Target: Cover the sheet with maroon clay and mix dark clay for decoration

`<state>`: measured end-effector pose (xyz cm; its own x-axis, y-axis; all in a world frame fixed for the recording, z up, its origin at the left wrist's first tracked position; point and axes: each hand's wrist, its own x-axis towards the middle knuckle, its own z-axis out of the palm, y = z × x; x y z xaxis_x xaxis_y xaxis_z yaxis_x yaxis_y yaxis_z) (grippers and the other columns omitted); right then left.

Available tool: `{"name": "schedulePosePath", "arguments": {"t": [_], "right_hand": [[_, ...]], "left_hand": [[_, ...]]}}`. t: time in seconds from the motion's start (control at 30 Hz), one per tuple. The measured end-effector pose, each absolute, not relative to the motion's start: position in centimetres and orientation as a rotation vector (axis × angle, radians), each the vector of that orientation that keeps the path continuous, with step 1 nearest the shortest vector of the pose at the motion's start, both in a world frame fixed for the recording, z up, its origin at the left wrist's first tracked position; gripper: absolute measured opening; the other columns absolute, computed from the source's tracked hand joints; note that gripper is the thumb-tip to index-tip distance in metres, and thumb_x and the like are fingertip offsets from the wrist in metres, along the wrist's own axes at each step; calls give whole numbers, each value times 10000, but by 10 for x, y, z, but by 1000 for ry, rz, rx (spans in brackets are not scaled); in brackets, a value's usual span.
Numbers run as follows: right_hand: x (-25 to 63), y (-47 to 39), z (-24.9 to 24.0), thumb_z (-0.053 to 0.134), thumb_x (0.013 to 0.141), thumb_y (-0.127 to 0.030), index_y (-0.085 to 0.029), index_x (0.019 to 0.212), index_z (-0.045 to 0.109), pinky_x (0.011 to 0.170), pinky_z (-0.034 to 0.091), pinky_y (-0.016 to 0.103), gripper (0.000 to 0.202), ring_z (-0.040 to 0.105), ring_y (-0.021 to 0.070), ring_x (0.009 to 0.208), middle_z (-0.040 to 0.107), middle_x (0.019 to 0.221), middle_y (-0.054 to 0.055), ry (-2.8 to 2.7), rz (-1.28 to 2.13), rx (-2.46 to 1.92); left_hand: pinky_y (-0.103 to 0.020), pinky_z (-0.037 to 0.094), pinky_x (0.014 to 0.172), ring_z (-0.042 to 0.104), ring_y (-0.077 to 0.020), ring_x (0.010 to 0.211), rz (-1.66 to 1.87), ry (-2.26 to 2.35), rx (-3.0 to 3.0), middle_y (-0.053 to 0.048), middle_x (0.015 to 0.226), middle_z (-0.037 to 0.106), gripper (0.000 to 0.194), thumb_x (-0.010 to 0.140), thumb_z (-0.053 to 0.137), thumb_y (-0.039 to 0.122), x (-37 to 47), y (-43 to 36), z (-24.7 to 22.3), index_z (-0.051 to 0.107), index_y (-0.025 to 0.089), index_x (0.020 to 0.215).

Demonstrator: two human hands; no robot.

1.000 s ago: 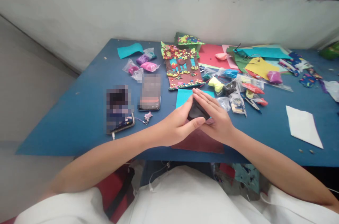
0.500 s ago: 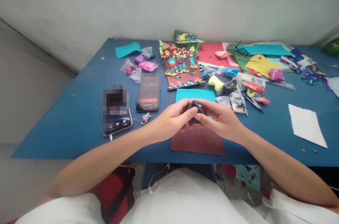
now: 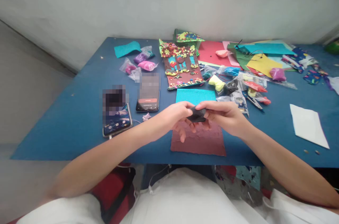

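A small black lump of modelling clay (image 3: pixel 197 114) is held between both hands, above a sheet that is turquoise at the back and coated brown-maroon (image 3: pixel 198 142) at the front. My left hand (image 3: pixel 181 118) has its thumb against the clay's left side, its lower fingers spread beneath. From the right, my right hand (image 3: pixel 224 116) pinches the clay with thumb and fingers. Just behind the sheet lies a panel (image 3: pixel 182 65) decorated with colourful clay flowers. Bags of clay, among them a black one (image 3: pixel 231 87) and a yellow one (image 3: pixel 216 83), sit to its right.
Two phones (image 3: pixel 147 93) (image 3: pixel 118 119) lie on the left of the blue table (image 3: pixel 66 121), near bagged pink clay (image 3: pixel 147 65). Coloured papers (image 3: pixel 261 64) are at the back right. A white sheet (image 3: pixel 308 125) rests on the right. A wall (image 3: pixel 132 12) stands behind.
The black clay has been turned from a pointed, upright shape to a flatter one. My left fingers have opened out below it, and my right thumb has moved on top.
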<state>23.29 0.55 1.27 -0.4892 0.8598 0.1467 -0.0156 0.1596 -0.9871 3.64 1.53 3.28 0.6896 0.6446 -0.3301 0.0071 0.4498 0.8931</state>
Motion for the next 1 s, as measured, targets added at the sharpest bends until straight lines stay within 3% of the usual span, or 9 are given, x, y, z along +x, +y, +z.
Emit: {"name": "schedulePosePath", "arguments": {"t": [0.13,0.23,0.4,0.5,0.63,0.73,0.83,1.0], "right_hand": [[238,5,16,557,952,-312,-305,1144,719,630,527,224,252,618,112,720,651,826,17,-1865,1244,-612],[240,2,18,502,978,-331,-329,1225,671,727,532,261,300,631,145,861,671,986,41,-1917,1213,-566],[236,-5,16,444,958,-550,-341,1431,421,597,517,241,517,622,136,718,667,916,31,-1773,1270,-726],[233,-3,14,560,854,-645,-252,1277,546,565,506,240,577,612,131,649,682,848,33,-1759,1203,-909],[230,2,14,701,779,-559,-169,977,672,614,531,262,439,659,158,709,728,887,74,-1759,1154,-1131],[229,2,14,744,747,-499,-153,939,681,584,534,250,401,670,159,688,734,840,64,-1706,1187,-1145],[229,0,12,729,788,-372,-158,916,689,586,526,234,253,644,131,635,725,781,42,-1857,977,-1113],[229,-1,11,607,867,-190,-157,960,666,622,523,207,115,640,109,682,725,861,60,-2106,753,-906]], "left_hand": [[-202,418,426,541,-101,536,486,805,1237,-18,720,611,452,811,585,594,35,15,32,557,144,844],[-192,389,470,506,-83,526,602,812,1370,16,646,582,410,829,598,560,32,15,32,550,153,820],[-223,422,577,563,-125,672,676,843,1581,-5,751,611,301,778,693,432,31,13,29,581,156,823],[-230,411,572,537,-120,657,653,897,1664,2,764,597,305,792,681,421,34,10,24,607,151,913],[-216,389,548,483,-98,601,671,920,1695,28,682,548,236,820,630,361,35,9,22,607,138,890],[-215,382,538,490,-99,584,643,905,1690,31,676,553,197,821,583,321,33,10,27,601,141,899],[-222,368,531,515,-116,609,559,937,1688,14,713,588,276,841,557,413,31,11,31,598,150,910],[-218,295,486,466,-103,535,447,1024,1857,46,554,509,339,860,573,472,32,12,29,549,168,712]]}}
